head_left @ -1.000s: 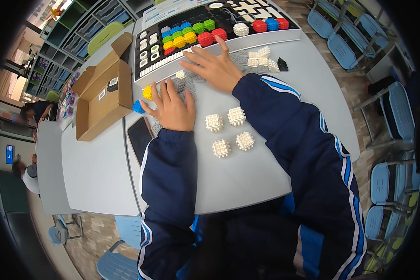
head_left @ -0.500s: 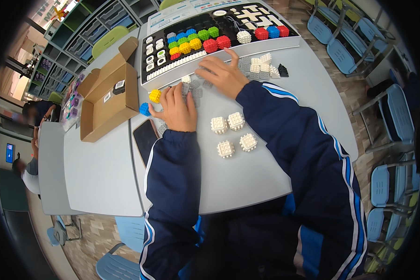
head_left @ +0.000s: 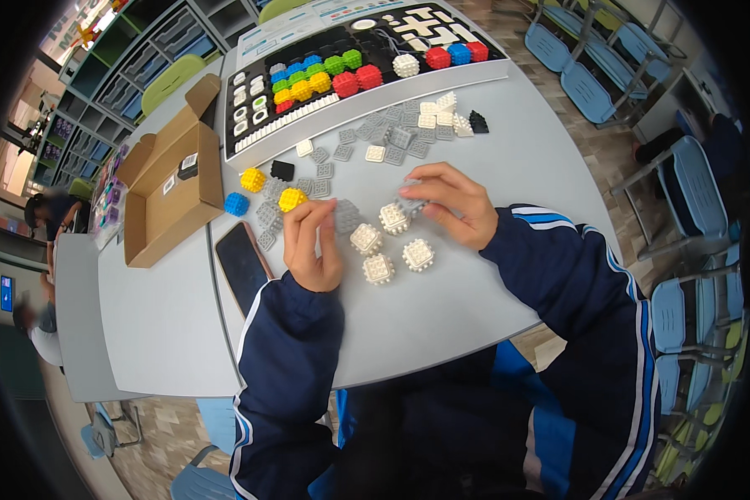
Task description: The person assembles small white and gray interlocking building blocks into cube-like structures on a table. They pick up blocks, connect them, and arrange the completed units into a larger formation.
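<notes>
Between the finger and thumb of my left hand (head_left: 315, 246) is a grey studded plate (head_left: 347, 216), pinched above the table. My right hand (head_left: 454, 202) pinches another grey studded piece (head_left: 411, 201), partly covered by the fingers. Between and below my hands stand white studded cubes: one (head_left: 394, 218) close to the right fingertips, one (head_left: 366, 239) just below the left plate, and two (head_left: 378, 268) (head_left: 418, 255) nearer to me. Yellow studded blocks (head_left: 252, 179) (head_left: 292, 199) and a blue one (head_left: 236, 204) sit left of my left hand.
Loose grey plates (head_left: 397, 137) spread before the kit box (head_left: 375, 92), which holds coloured blocks. White plates (head_left: 445, 102) and a black piece (head_left: 478, 122) lie right. A phone (head_left: 242, 265) and an open cardboard box (head_left: 171, 200) are left. Chairs (head_left: 692, 183) stand beyond the table.
Both hands have come back from the kit box toward the white cubes, each now pinching a grey piece. The loose plates they covered show. The whole view has shifted slightly.
</notes>
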Available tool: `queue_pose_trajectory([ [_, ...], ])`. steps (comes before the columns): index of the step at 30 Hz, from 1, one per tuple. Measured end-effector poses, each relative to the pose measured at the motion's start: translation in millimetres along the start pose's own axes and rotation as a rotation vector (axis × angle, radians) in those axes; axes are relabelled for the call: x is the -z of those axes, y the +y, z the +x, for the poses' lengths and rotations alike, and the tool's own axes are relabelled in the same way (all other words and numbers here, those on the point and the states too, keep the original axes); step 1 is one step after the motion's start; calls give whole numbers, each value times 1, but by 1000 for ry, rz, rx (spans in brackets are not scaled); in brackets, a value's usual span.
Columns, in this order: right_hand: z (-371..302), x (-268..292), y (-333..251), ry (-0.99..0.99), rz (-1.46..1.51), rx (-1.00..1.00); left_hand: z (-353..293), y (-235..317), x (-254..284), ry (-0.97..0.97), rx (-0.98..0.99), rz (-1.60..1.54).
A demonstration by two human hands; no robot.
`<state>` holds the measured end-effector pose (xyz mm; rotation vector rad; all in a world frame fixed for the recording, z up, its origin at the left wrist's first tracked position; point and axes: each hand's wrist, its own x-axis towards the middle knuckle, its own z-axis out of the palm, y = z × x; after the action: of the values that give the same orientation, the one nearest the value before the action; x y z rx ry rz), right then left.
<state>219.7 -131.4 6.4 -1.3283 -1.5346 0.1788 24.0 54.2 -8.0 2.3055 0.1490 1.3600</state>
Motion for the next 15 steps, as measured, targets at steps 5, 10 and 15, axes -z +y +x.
queue_pose_trajectory([
  [5, 2, -15, -2, -39, 53, -48, 0, 0, -8, -110, 131, -12],
  [10, 4, -15, -4, -38, -110, 10, 0, -5, -8, -130, 158, 6],
  [15, 3, -19, -2, 30, -89, -12, -2, -2, -4, -159, 150, 197],
])
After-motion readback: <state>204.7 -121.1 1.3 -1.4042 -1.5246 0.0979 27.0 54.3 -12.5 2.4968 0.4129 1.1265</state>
